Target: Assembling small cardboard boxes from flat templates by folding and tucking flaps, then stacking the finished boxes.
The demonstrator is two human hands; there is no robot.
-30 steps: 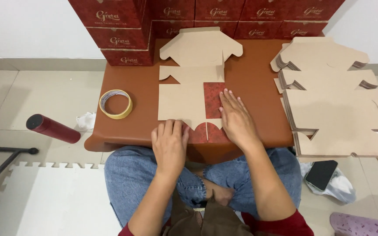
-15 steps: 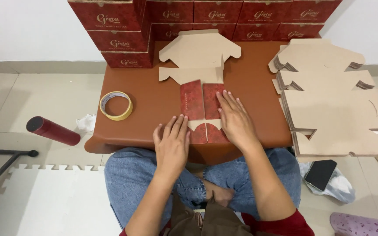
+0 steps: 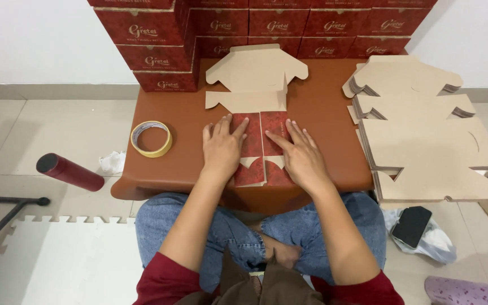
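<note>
A flat die-cut cardboard box blank [image 3: 255,79] lies on the small brown table [image 3: 323,107] in front of me. Its near side panels are folded inward, showing their red patterned faces [image 3: 272,127]. My left hand [image 3: 221,148] presses flat on the left red flap, fingers spread. My right hand [image 3: 299,155] presses flat on the right red flap. The far part of the blank is still flat, brown side up.
A stack of flat brown blanks [image 3: 425,130] fills the table's right side. Red assembled boxes [image 3: 159,34] are stacked along the back. A roll of yellow tape [image 3: 151,139] lies left. On the floor are a red bottle [image 3: 69,171], a black phone [image 3: 412,226] and white foam mat [image 3: 57,260].
The left brown side panel was folded inward over the middle, red face up. My left hand moved up from the table's edge onto that flap; my right hand stayed pressing its side.
</note>
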